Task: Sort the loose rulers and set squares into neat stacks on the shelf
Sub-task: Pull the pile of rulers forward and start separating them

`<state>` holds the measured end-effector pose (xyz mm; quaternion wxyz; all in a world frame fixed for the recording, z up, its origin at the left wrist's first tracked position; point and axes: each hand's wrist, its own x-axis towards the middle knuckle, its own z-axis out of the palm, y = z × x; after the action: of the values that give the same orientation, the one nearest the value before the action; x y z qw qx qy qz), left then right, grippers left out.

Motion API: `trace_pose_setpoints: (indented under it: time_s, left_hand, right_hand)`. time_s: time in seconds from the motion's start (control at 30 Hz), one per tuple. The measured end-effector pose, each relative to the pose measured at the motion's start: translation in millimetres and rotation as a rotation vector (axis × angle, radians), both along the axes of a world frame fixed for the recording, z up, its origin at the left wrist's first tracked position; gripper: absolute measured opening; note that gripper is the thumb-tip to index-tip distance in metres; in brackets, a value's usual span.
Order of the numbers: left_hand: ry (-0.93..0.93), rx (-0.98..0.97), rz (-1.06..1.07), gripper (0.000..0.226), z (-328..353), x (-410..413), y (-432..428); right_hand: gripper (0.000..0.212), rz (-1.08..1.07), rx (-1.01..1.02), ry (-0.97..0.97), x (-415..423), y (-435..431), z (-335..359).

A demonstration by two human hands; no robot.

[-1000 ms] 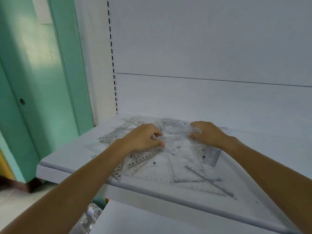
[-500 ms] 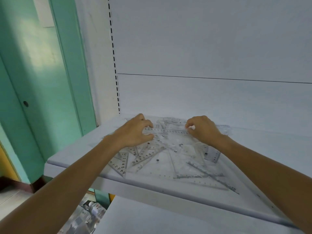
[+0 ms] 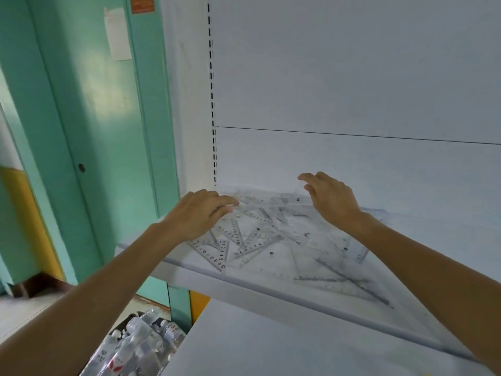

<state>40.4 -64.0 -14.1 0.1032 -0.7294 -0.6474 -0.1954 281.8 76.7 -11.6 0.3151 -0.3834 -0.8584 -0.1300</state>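
Observation:
A loose pile of clear plastic rulers and set squares (image 3: 254,240) lies across the white shelf (image 3: 271,291). One long clear ruler (image 3: 284,202) lies along the back, close to the rear panel. A large set square (image 3: 339,280) lies flat at the front right. My left hand (image 3: 200,215) hovers over the left part of the pile, fingers stretched to the right and holding nothing. My right hand (image 3: 328,199) is raised at the back near the long ruler, fingers spread and loose, gripping nothing that I can see.
The white back panel (image 3: 352,77) rises right behind the pile, with a slotted upright (image 3: 211,104) at its left. A lower shelf (image 3: 271,348) juts out below. Wrapped plastic bottles (image 3: 135,346) sit on the floor at lower left, beside a green door (image 3: 95,131).
Both hands pushed a long ruler from the middle of the pile to the back of the shelf. Their fingers then uncurled and lifted off it.

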Motion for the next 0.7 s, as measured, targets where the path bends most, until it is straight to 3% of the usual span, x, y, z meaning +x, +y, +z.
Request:
trace_pose_setpoints:
  time_s: [0.23,0.47,0.7]
  left_hand:
    - [-0.022,0.059,-0.073,0.035,-0.9,43.3,20.1]
    - [-0.063,0.035,-0.227,0.039,3.2,148.4,67.0]
    - [-0.14,0.05,-0.385,0.035,3.6,314.7,97.3]
  right_hand:
    - [0.067,-0.148,-0.13,-0.009,77.3,-5.3,7.8]
    - [0.07,-0.306,-0.207,0.11,204.0,-24.2,0.2]
    - [0.064,-0.474,-0.196,0.118,379.1,-49.0,-3.7]
